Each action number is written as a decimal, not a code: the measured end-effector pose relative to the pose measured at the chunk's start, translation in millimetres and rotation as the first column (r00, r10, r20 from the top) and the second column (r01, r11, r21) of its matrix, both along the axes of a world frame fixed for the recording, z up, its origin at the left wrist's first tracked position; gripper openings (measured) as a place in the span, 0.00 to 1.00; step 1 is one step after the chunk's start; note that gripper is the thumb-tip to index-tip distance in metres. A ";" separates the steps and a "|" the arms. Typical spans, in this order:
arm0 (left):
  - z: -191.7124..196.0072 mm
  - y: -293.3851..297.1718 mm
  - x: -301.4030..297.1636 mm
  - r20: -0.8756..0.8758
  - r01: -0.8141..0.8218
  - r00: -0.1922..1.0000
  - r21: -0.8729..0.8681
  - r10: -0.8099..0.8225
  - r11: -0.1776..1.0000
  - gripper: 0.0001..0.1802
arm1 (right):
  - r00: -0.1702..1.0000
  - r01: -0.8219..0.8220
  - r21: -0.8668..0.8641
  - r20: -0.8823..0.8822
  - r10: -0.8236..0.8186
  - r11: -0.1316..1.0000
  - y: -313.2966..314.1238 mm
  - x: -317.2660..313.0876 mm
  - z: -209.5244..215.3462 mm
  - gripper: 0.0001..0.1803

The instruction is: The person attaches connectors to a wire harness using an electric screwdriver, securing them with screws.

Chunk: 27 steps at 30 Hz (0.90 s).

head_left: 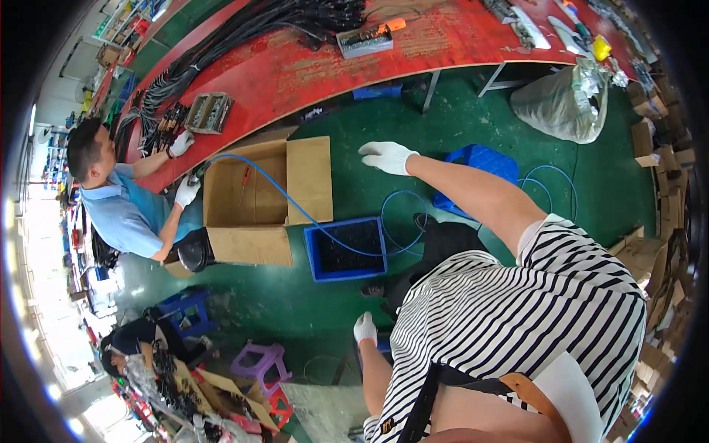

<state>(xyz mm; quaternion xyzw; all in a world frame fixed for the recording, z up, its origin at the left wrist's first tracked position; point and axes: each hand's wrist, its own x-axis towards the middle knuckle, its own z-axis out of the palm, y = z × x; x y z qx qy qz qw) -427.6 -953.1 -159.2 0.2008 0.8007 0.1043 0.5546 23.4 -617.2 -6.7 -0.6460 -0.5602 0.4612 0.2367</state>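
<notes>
My right hand (388,157), in a white glove, reaches out over the green floor with fingers stretched and nothing in them. It is nearest to the open cardboard box (310,177) and a blue plastic stool (484,164). Lower in the view, my left hand (364,328), also gloved, hangs by my side with its fingers loosely extended and nothing visible in it. A blue crate (314,258) with dark contents stands on the floor before my feet. A thin blue air hose (284,193) crosses over the box and crate and coils near my legs.
A co-worker (122,199) in blue works at the red table (266,85), one gloved hand near a dark tool by the hose. Black cables (214,52), a tray of small parts (209,113) and another box of parts (365,44) lie there. A white sack (557,103) and purple stool (258,362) stand around.
</notes>
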 end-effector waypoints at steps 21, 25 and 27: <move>4.1 -3.8 126.7 -0.313 0.733 0.661 0.075 -0.682 0.676 0.26 | 0.344 -0.483 -0.538 0.609 0.715 0.691 -403.3 316.4 -206.4 0.23; 0.6 -50.3 138.5 -0.049 0.234 0.972 0.048 -0.231 0.971 0.24 | 0.965 -0.079 -0.201 0.230 0.126 0.976 -305.0 264.2 -147.2 0.19; 3.3 -73.3 152.7 -0.064 0.325 0.944 0.035 -0.323 0.945 0.25 | 0.963 0.262 -0.361 0.041 -0.265 0.895 -262.4 216.9 -85.3 0.27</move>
